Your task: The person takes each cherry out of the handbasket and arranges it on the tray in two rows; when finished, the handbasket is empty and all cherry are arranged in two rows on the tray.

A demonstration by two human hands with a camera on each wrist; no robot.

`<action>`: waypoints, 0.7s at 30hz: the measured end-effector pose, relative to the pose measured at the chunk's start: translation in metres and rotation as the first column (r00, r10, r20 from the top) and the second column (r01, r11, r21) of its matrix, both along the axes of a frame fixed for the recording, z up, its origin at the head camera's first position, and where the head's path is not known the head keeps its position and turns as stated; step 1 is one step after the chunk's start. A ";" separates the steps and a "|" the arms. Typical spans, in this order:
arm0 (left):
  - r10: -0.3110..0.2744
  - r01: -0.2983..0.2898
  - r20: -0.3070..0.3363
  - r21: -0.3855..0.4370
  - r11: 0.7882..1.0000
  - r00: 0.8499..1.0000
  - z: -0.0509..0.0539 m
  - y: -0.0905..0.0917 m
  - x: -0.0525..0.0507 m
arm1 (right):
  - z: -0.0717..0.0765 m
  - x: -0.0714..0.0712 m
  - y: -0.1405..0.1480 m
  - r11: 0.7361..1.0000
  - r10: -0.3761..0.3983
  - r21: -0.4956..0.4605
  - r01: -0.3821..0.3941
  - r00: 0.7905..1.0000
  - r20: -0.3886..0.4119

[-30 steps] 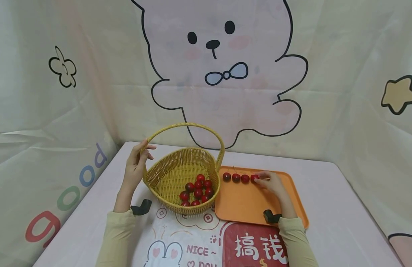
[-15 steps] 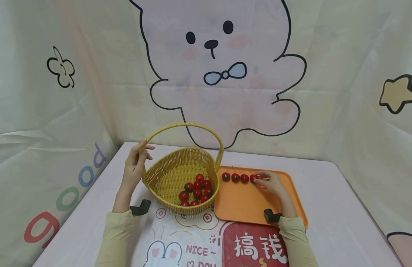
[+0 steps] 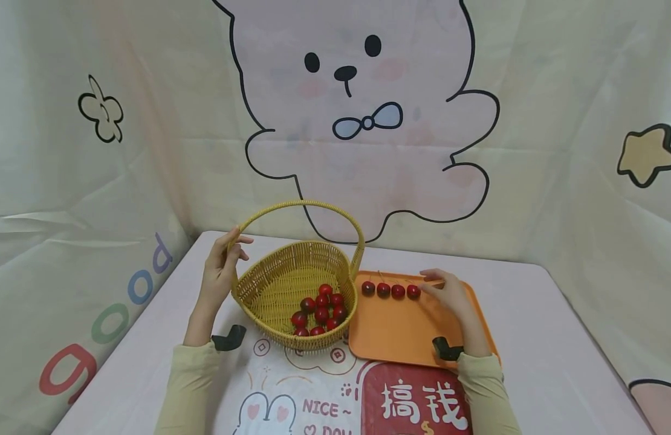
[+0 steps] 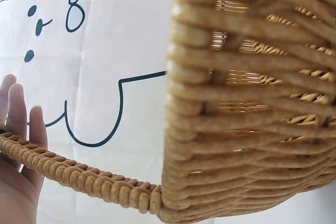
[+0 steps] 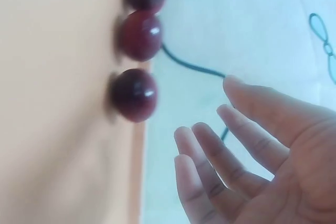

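Note:
A yellow wicker basket [image 3: 281, 284] with a tall arched handle [image 3: 308, 203] stands left of the orange tray [image 3: 395, 332]. Several red cherries [image 3: 321, 315] lie in the basket's front right part. My left hand [image 3: 220, 266] holds the handle's left side; in the left wrist view, the fingers [image 4: 18, 111] show behind the woven handle. Along the tray's far edge, several dark red cherries [image 3: 398, 291] form a row. Just right of the rightmost cherry [image 5: 135, 95], my right hand [image 3: 448, 293] hovers with fingers spread, touching nothing.
A white table [image 3: 537, 338] carries a printed cloth with a rabbit drawing and a red block of writing [image 3: 411, 399]. Behind it hangs a backdrop [image 3: 363, 175] with a large cartoon bear. Dark bands [image 3: 229, 338] sit at both wrists.
My right hand has let go of the rightmost cherry and drawn away to the right, its fingers opening. The cherry stays in the row. My left hand and the basket have not moved.

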State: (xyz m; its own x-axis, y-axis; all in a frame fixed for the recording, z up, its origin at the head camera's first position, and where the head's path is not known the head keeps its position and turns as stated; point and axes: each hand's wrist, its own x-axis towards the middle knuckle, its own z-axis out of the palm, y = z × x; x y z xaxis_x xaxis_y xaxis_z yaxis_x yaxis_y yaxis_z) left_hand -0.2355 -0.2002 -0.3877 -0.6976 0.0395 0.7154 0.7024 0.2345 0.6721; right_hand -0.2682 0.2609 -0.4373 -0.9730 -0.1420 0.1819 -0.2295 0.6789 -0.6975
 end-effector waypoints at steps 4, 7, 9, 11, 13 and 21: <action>0.000 0.000 0.001 0.003 1.000 1.000 0.000 0.000 0.000 | 0.007 0.002 -0.005 1.000 -0.007 0.000 0.007 1.000 -0.027; 0.003 -0.003 0.010 0.002 1.000 1.000 0.000 0.000 0.001 | 0.015 0.006 -0.011 1.000 -0.013 -0.006 0.012 0.999 -0.044; 0.007 -0.007 0.017 -0.003 1.000 1.000 0.001 0.000 0.001 | 0.019 0.008 -0.016 1.000 -0.013 -0.003 0.012 0.999 -0.050; 0.007 -0.006 0.021 -0.002 1.000 1.000 0.001 0.001 0.001 | 0.024 0.010 -0.022 1.000 -0.008 -0.006 0.008 0.998 -0.057; 0.005 -0.005 0.015 0.000 1.000 1.000 0.001 0.001 0.001 | 0.028 0.013 -0.027 1.000 0.003 -0.019 -0.005 0.998 -0.070; -0.021 0.022 -0.032 0.009 1.000 0.999 0.000 0.001 -0.001 | 0.038 0.021 -0.052 0.994 0.083 -0.064 -0.093 0.985 -0.151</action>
